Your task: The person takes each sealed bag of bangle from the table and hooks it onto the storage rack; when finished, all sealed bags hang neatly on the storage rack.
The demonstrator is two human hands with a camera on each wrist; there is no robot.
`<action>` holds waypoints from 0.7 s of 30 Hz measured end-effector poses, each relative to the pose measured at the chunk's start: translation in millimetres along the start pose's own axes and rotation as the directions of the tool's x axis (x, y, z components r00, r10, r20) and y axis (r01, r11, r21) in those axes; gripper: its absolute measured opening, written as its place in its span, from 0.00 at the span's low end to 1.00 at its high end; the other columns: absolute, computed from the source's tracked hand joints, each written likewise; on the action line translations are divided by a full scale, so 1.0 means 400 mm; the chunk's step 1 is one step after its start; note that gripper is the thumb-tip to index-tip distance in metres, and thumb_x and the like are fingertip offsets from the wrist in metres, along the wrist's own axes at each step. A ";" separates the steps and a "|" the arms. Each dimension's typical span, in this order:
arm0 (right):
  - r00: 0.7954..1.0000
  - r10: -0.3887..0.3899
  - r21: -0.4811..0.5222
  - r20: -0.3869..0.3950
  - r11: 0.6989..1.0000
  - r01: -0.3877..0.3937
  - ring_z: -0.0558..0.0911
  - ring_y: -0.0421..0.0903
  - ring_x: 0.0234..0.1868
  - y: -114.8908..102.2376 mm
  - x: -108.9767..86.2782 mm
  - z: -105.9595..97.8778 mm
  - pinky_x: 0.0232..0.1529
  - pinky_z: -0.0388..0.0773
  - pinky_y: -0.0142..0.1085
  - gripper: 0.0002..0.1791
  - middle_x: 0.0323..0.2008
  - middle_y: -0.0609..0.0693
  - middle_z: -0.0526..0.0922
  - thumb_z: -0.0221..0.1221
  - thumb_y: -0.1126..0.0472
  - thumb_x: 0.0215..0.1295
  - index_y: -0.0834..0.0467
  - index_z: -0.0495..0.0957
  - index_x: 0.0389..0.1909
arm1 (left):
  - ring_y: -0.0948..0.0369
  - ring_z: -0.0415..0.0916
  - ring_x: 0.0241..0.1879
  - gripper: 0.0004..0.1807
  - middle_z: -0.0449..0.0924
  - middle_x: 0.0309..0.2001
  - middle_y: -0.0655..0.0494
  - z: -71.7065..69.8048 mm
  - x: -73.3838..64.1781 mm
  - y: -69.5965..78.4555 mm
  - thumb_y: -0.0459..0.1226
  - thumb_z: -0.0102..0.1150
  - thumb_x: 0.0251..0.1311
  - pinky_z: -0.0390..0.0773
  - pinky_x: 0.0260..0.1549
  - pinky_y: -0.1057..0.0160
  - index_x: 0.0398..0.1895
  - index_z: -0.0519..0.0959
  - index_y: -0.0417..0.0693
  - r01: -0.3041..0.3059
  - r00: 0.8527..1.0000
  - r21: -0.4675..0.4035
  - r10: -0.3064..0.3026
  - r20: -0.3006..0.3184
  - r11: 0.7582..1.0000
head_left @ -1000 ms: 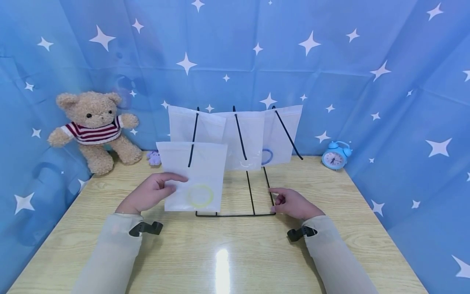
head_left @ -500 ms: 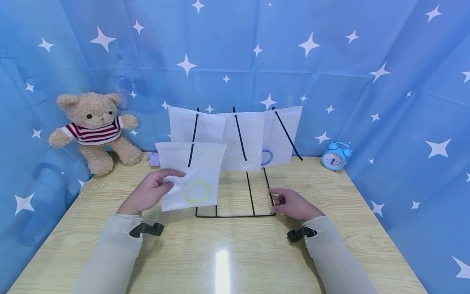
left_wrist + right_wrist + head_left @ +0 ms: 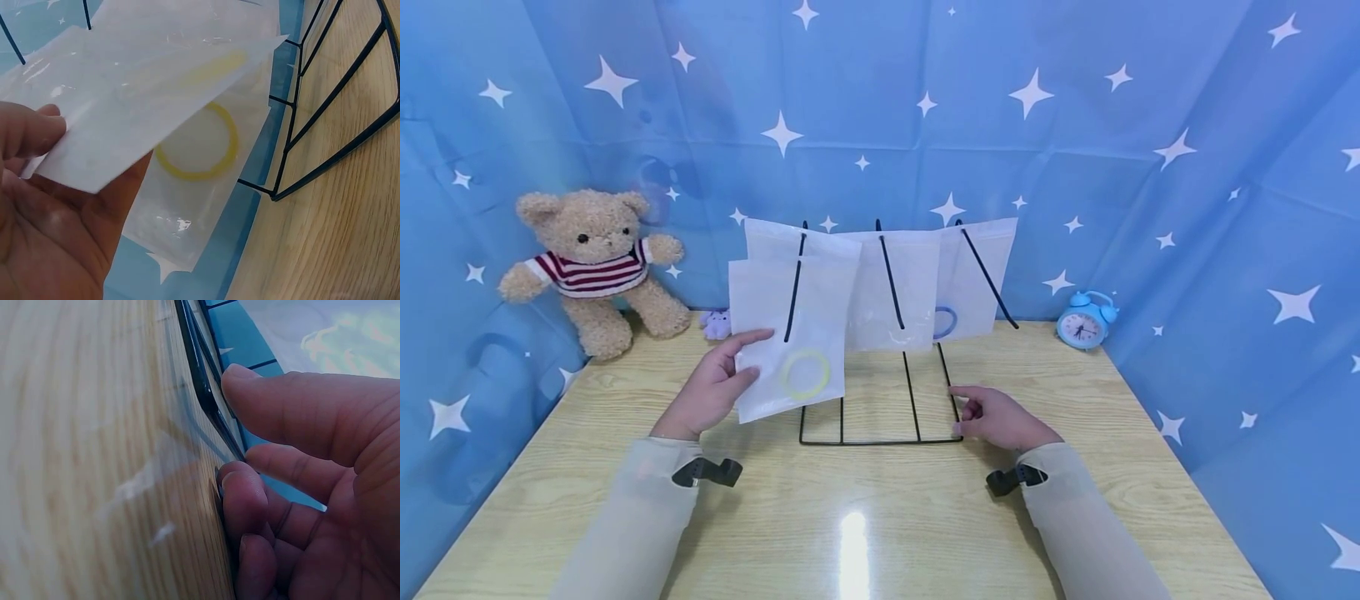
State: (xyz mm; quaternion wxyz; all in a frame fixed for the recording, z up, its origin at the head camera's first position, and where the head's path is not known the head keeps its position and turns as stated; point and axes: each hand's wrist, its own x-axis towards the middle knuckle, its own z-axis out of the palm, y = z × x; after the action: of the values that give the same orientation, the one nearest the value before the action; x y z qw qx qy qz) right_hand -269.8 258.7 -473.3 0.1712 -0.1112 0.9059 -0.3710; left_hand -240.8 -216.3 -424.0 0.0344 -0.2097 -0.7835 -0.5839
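Note:
My left hand [image 3: 711, 387] pinches the left edge of a white zip bag [image 3: 763, 300] between thumb and fingers. A yellow ring [image 3: 806, 373] shows through it. The left prong [image 3: 793, 300] of a black wire rack [image 3: 880, 442] passes through the bag near its top, and the prong's tip lies in front. Behind it, on the same prong, hangs another white bag [image 3: 187, 225] with a yellow ring [image 3: 231, 140], seen in the left wrist view. My right hand [image 3: 1002, 415] grips the rack's base at the front right corner, its thumb and curled fingers about the black wire [image 3: 209, 400].
On the middle prong hangs a white bag [image 3: 917, 283], and on the right prong another [image 3: 992, 258] with a blue ring. A teddy bear [image 3: 598, 275] and a small purple toy [image 3: 715, 325] are at back left, a blue alarm clock [image 3: 1082, 325] at back right.
The front bag has slid up and back along the left prong, and its lower edge now slants. My left hand has risen slightly with it. The right hand stays at the rack's corner.

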 end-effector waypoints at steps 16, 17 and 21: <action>1.000 -0.006 0.008 -0.005 1.000 0.006 0.76 0.49 0.39 0.005 0.001 0.001 0.39 0.73 0.41 0.42 0.40 0.51 0.80 0.74 0.57 0.65 0.53 0.69 0.78 | 0.64 0.58 0.11 0.22 0.77 0.55 0.38 -0.007 -0.005 -0.026 0.30 0.51 0.78 0.66 0.10 0.65 0.70 0.79 0.50 0.065 0.989 0.073 -0.073 0.126 0.995; 1.000 -0.006 0.003 -0.006 1.000 0.006 0.76 0.49 0.39 0.004 0.001 0.001 0.39 0.73 0.41 0.42 0.40 0.51 0.80 0.74 0.57 0.65 0.53 0.69 0.78 | 0.61 0.61 0.13 0.22 0.77 0.56 0.36 -0.007 -0.004 -0.028 0.29 0.51 0.78 0.70 0.12 0.64 0.69 0.79 0.49 0.072 0.985 0.075 -0.083 0.152 0.995; 1.000 -0.006 -0.008 -0.007 1.000 0.006 0.76 0.49 0.40 0.003 0.000 0.000 0.39 0.73 0.40 0.42 0.40 0.51 0.80 0.73 0.57 0.65 0.54 0.69 0.78 | 0.49 0.72 0.22 0.22 0.70 0.73 0.41 -0.007 0.001 -0.034 0.27 0.52 0.76 0.86 0.27 0.56 0.70 0.79 0.46 0.091 0.971 0.093 -0.109 0.215 0.992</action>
State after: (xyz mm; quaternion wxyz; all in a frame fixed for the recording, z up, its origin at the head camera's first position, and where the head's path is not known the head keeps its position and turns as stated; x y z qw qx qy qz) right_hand -269.6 259.4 -474.0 0.1665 -0.1131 0.9077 -0.3681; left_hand -246.7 -221.9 -435.1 -0.0731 -0.2317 -0.8155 -0.5252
